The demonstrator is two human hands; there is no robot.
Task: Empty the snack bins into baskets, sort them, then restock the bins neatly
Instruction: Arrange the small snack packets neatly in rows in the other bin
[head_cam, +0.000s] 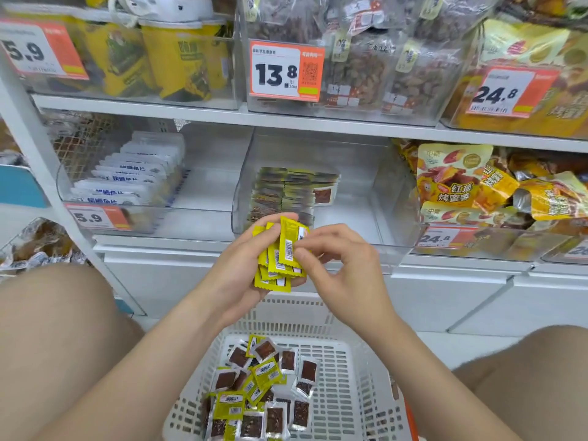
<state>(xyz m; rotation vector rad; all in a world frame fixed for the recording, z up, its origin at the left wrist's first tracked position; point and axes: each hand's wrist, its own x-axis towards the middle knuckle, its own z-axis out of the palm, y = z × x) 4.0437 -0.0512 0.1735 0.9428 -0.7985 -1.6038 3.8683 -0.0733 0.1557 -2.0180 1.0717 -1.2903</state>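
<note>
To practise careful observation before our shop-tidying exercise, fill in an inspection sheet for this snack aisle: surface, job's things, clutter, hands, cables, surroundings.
Surface: white shelf carrying clear bins.
Job's things: yellow sachets bunched in one hand; middle clear bin part-filled with a neat stacked row; white basket below, holding loose sachets, jumbled.
Clutter: nothing seen.
Hands: left hand grips the yellow sachets; right hand pinches the front one.
Cables: nothing seen.
Surroundings: left bin of white packets, right bin of sweet-potato bags, orange price tags.
</note>
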